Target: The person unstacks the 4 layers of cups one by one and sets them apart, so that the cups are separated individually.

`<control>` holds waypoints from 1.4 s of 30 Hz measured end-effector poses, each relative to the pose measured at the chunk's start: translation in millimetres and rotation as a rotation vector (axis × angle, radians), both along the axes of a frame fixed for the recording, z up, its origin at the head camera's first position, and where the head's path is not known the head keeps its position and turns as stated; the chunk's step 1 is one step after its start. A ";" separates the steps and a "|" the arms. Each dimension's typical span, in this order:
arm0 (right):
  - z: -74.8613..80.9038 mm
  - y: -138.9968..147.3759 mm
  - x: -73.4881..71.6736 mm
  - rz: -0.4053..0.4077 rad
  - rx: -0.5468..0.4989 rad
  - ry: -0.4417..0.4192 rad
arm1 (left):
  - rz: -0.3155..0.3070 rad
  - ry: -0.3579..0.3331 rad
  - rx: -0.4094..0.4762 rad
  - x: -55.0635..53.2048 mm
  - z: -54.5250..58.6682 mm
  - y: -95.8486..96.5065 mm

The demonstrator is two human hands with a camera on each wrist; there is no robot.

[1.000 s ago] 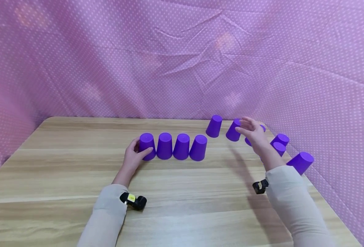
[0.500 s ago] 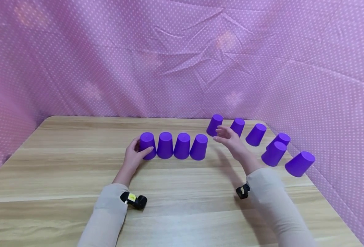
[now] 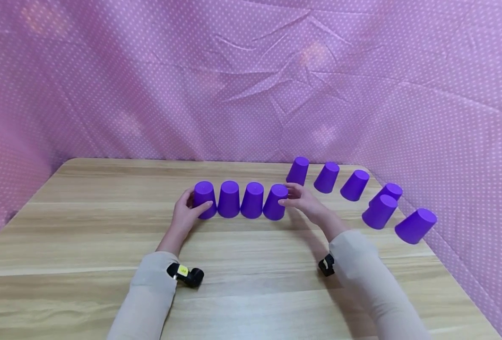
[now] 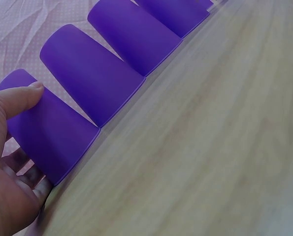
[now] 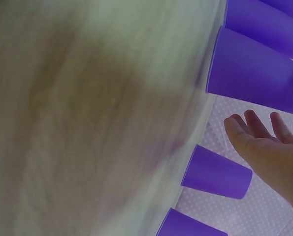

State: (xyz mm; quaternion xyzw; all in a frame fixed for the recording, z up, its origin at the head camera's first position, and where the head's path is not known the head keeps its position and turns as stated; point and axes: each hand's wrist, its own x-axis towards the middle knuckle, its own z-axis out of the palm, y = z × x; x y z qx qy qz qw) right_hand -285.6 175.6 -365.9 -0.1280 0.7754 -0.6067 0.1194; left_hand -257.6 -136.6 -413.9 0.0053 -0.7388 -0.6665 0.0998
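Several upside-down purple cups stand side by side in a row on the wooden table. My left hand [image 3: 185, 213] grips the leftmost cup [image 3: 204, 200], its thumb across the front; in the left wrist view that cup [image 4: 52, 132] partly hides the fingers. At the row's other end, my right hand [image 3: 304, 200] is beside the rightmost cup [image 3: 273, 204], thumb tip at its right edge. In the right wrist view, the fingers of this hand [image 5: 272, 152] are spread, with a small gap to the cup [image 5: 257, 71].
More upside-down purple cups stand separately at the back and right, among them one behind my right hand [image 3: 298, 171] and one near the right edge [image 3: 416, 226]. A pink dotted cloth [image 3: 251, 94] hangs behind the wooden table [image 3: 234, 274] and along its sides.
My right hand has moved left and slightly down, from among the cups at the right to the rightmost cup of the row. My left hand has stayed on its cup.
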 end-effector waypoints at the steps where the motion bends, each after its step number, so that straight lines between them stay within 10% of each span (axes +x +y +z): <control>1: -0.9 -1.1 -0.2 0.001 0.007 -0.003 | 0.000 -0.001 0.000 0.1 0.1 0.2; 42: 6.5 -6.8 1.8 -0.063 0.009 0.022 | -0.004 0.011 0.015 0.5 -1.5 1.2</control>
